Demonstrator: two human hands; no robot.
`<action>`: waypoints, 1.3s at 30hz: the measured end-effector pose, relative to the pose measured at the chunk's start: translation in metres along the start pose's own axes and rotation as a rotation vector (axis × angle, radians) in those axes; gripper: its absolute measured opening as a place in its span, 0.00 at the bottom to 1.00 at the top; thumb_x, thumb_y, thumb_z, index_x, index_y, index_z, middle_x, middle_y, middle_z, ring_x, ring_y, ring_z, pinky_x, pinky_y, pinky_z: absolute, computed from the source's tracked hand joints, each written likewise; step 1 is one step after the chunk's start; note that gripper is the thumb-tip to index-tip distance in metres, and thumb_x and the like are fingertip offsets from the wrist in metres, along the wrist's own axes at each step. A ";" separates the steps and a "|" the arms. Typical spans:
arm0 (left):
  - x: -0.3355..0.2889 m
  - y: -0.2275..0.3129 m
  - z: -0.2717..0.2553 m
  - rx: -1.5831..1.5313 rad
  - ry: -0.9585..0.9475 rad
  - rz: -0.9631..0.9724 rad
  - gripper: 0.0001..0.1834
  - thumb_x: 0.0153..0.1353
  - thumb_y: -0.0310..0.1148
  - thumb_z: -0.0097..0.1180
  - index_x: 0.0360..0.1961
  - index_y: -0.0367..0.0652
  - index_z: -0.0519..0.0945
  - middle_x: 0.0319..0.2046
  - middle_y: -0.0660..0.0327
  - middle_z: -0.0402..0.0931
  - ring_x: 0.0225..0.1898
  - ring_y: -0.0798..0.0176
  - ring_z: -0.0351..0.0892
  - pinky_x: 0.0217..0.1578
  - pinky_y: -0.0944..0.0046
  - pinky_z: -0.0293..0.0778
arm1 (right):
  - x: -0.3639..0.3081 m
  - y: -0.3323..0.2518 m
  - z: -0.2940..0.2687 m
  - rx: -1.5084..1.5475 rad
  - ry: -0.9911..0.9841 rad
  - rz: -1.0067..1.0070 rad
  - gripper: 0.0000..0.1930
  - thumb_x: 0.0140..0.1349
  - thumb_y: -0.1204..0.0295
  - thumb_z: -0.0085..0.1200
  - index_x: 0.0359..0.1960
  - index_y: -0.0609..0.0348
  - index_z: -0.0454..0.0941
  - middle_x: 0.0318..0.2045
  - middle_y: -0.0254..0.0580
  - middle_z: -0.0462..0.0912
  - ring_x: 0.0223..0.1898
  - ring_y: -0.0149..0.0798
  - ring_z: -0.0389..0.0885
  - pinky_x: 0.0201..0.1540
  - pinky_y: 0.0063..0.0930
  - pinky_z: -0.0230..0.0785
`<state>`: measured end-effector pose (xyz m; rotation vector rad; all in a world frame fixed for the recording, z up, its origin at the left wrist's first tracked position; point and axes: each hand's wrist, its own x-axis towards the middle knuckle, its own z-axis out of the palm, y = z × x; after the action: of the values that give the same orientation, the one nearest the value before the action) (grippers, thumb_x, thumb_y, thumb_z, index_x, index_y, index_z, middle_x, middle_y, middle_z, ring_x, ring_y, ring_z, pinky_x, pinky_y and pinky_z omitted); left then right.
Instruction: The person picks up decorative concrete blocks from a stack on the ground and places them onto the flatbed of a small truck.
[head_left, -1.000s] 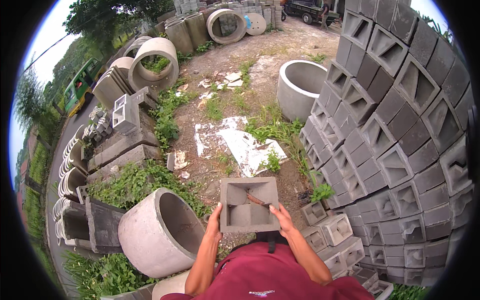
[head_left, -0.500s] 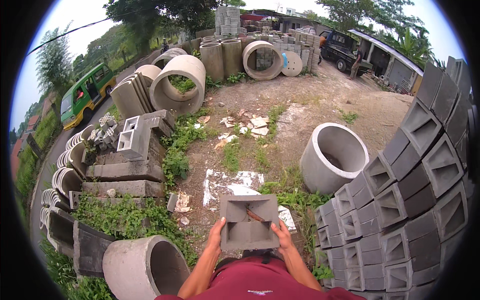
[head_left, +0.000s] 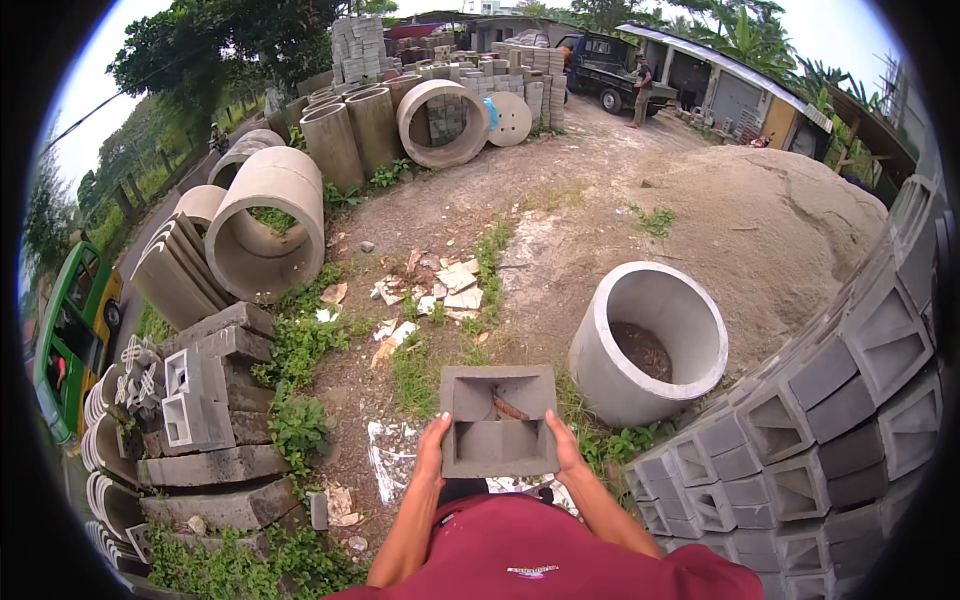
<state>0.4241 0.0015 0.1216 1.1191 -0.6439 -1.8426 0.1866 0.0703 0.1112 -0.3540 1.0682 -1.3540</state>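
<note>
A grey concrete vent block [head_left: 499,462] with slanted recesses is held level in front of my body, its hollow face turned up toward me. My left hand [head_left: 431,446] is closed around its left edge. On the opposite edge, my right hand [head_left: 566,444] grips it the same way. A reddish-brown strip [head_left: 511,409] shows inside the recess; I cannot tell what it is. The fingers under the block are hidden.
A tall stack of similar blocks [head_left: 775,431] leans along the right. Ahead right stands an upright concrete pipe ring [head_left: 620,372]; a sand heap [head_left: 770,210] lies behind it. Concrete beams [head_left: 215,465] and weeds line the left. A person [head_left: 641,92] stands by a dark pickup truck [head_left: 602,75].
My view has swung to the right, so the pipes, the beams and the green van sit further left. The pipe ring ahead appears nearer. Both hands still hold the block.
</note>
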 end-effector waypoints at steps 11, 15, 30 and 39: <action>0.311 0.107 0.133 0.174 -0.154 -0.139 0.29 0.65 0.53 0.50 0.55 0.37 0.75 0.47 0.52 0.79 0.45 0.56 0.80 0.48 0.55 0.76 | 0.256 -0.152 0.006 0.076 0.271 -0.095 0.34 0.64 0.49 0.54 0.63 0.63 0.67 0.61 0.48 0.70 0.63 0.42 0.66 0.65 0.38 0.58; 0.429 0.127 0.207 0.217 -0.174 -0.128 0.29 0.65 0.52 0.50 0.55 0.37 0.75 0.46 0.53 0.79 0.46 0.57 0.80 0.48 0.56 0.76 | 0.366 -0.217 -0.023 0.098 0.300 -0.105 0.35 0.63 0.49 0.55 0.62 0.64 0.67 0.62 0.49 0.69 0.64 0.42 0.65 0.65 0.38 0.56; 0.823 0.210 0.526 0.137 -0.234 -0.292 0.27 0.63 0.50 0.55 0.51 0.36 0.77 0.44 0.54 0.79 0.43 0.58 0.80 0.45 0.56 0.77 | 0.729 -0.529 -0.123 0.139 0.415 -0.224 0.22 0.67 0.56 0.51 0.54 0.60 0.74 0.47 0.41 0.81 0.47 0.38 0.81 0.52 0.33 0.73; 1.091 0.267 0.661 0.205 -0.330 -0.214 0.30 0.64 0.52 0.53 0.55 0.36 0.75 0.47 0.52 0.79 0.46 0.57 0.81 0.48 0.56 0.76 | 0.974 -0.688 -0.150 0.150 0.350 -0.287 0.32 0.66 0.53 0.53 0.63 0.65 0.66 0.56 0.46 0.75 0.56 0.40 0.74 0.60 0.34 0.65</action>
<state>-0.2993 -1.0816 0.1529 1.0543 -0.9513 -2.2104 -0.4867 -0.9245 0.1500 -0.1650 1.2253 -1.7886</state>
